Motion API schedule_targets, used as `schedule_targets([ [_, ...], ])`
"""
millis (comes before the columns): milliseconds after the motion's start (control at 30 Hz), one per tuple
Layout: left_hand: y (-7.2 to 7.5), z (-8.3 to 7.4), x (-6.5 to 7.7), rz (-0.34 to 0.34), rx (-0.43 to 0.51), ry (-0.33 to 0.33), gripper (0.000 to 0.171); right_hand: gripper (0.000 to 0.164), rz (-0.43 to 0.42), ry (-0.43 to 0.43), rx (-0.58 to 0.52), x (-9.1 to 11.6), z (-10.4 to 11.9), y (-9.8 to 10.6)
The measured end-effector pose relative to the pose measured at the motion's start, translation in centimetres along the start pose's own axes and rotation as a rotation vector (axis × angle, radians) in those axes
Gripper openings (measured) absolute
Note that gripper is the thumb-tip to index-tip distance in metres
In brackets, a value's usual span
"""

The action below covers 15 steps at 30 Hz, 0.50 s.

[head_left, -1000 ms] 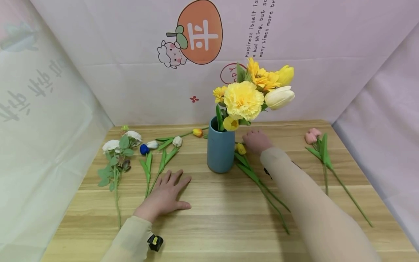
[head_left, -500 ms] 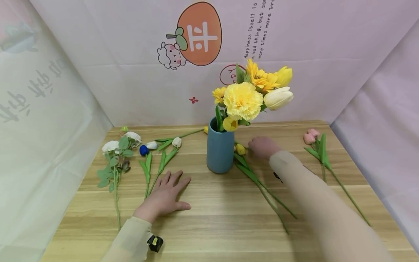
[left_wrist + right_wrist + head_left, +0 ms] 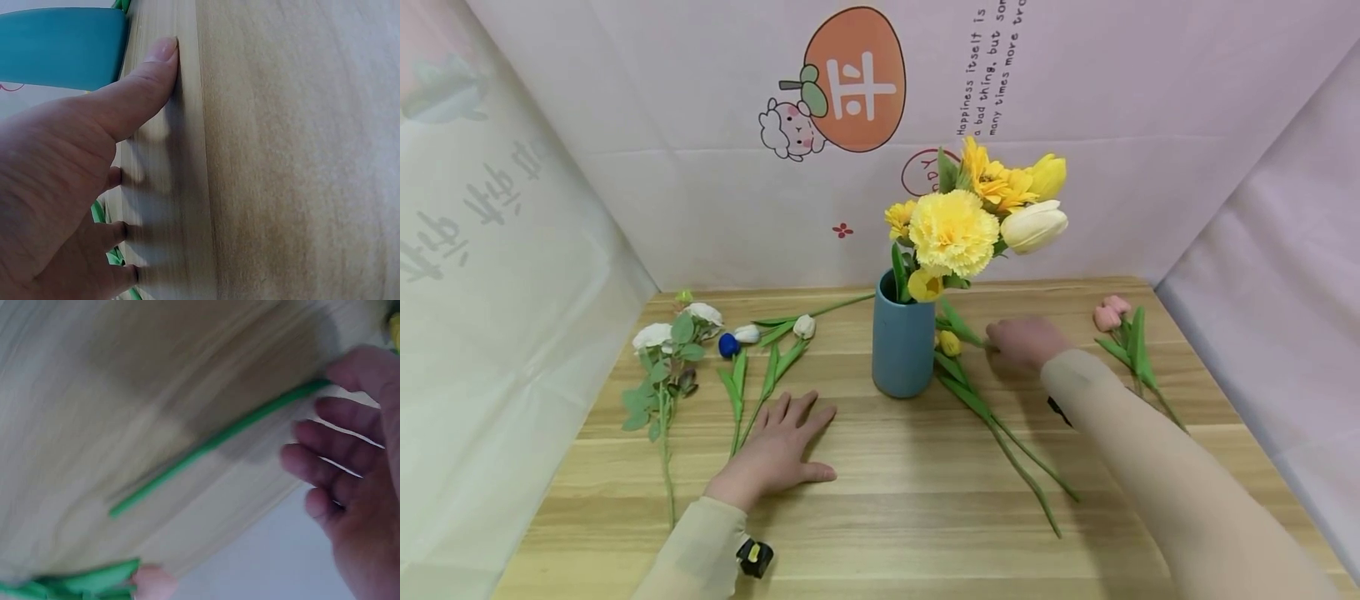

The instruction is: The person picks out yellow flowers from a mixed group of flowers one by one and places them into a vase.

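Note:
My right hand (image 3: 1028, 342) is right of the blue vase (image 3: 903, 350). In the right wrist view its thumb and forefinger pinch a green flower stem (image 3: 219, 439), whose free end reaches away over the wood. A green leaf (image 3: 958, 323) of this flower shows beside the vase; its bloom is hidden behind the vase. Yellow and cream blooms (image 3: 953, 233) stand in the vase and lean right. My left hand (image 3: 786, 446) rests on the table with its fingers spread, close to the stems of a white tulip (image 3: 804, 327) and a blue tulip (image 3: 728, 345).
Yellow tulips (image 3: 950, 343) lie just right of the vase, stems toward the front. Pink tulips (image 3: 1107, 317) lie at the right, partly behind the right forearm. White roses (image 3: 653, 337) lie at the far left. A printed cloth (image 3: 700, 208) hangs behind the wooden table (image 3: 880, 517).
My right hand has moved right, drawing the flower by its stem. Its orange-yellow bloom has slid from left of the vase to behind it. My left hand has stayed still.

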<state>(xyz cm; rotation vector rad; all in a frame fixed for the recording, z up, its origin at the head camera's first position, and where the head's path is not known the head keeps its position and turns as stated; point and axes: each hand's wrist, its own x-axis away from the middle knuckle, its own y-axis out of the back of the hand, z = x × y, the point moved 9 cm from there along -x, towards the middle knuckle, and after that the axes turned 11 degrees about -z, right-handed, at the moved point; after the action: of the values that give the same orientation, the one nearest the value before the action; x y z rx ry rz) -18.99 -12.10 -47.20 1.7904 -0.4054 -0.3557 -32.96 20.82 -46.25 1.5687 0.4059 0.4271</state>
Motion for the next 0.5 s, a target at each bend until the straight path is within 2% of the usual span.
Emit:
schedule_targets([
  [100, -0.1, 0.1, 0.0, -0.002, -0.005, -0.001, 0.089, 0.012, -0.055, 0.003, -0.026, -0.8, 0.8, 0.3],
  [200, -0.3, 0.3, 0.0, -0.005, -0.006, -0.004, 0.089, 0.013, -0.068, -0.023, -0.044, -1.1, 1.1, 0.2],
  [367, -0.5, 0.4, 0.0, -0.006, -0.007, -0.003, 0.089, 0.012, -0.083, -0.138, -0.170, -0.8, 0.4, 0.5],
  [500, -0.5, 0.4, 0.1, -0.005, -0.012, -0.002, 0.089, 0.011, -0.137, -0.224, -0.279, 0.0, -0.7, 1.7],
])
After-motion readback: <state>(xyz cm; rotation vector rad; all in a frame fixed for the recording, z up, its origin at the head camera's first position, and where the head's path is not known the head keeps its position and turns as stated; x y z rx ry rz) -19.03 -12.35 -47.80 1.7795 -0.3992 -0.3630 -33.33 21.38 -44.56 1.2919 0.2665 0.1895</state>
